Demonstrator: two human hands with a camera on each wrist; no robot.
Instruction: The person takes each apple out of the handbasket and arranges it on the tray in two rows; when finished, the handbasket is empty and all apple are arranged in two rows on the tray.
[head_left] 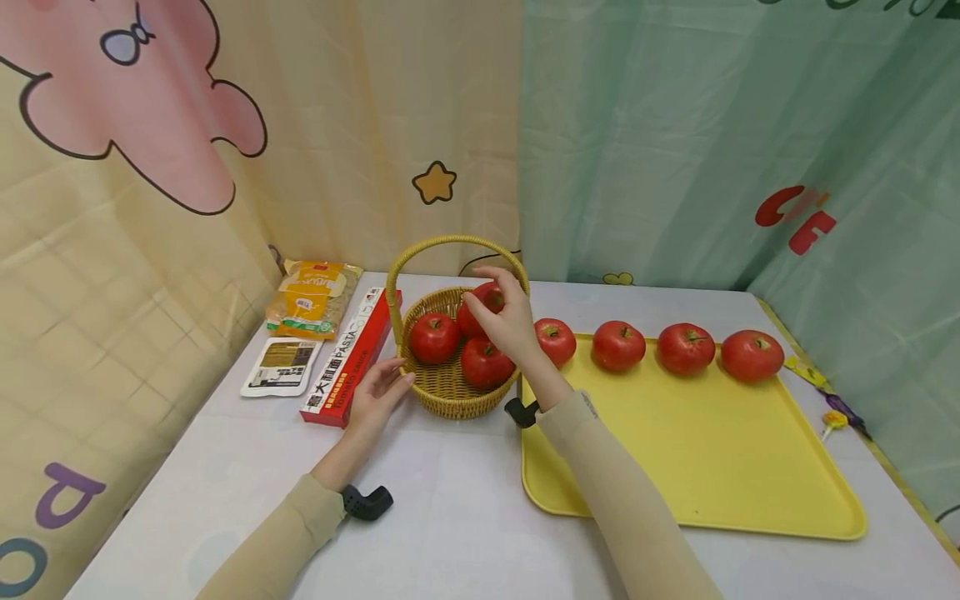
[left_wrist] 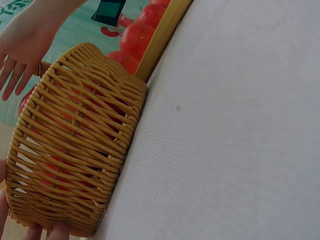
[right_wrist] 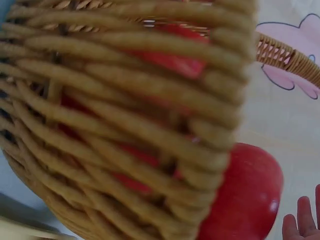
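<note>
A wicker basket [head_left: 457, 406] with a tall arched handle holds 3 red apples: a left one [head_left: 434, 338], a front one [head_left: 486, 364] and a back one [head_left: 491, 297]. My right hand [head_left: 512, 321] reaches over the basket's right side by the handle, thumb and fingers spread apart near the back apple. In the left wrist view the fingers of that right hand [left_wrist: 27, 47] hang loosely with nothing in them. My left hand [head_left: 378, 396] is at the basket's left side, its fingertips [left_wrist: 59, 231] against or very near the weave; exact contact I cannot tell.
Several red apples [head_left: 686, 348] line the far edge of a yellow tray [head_left: 697, 450] on the right. Left of the basket lie a red pasta box [head_left: 352, 358], an orange-labelled bag [head_left: 311, 298] and a white packet [head_left: 281, 367]. A lollipop [head_left: 834, 421] lies past the tray.
</note>
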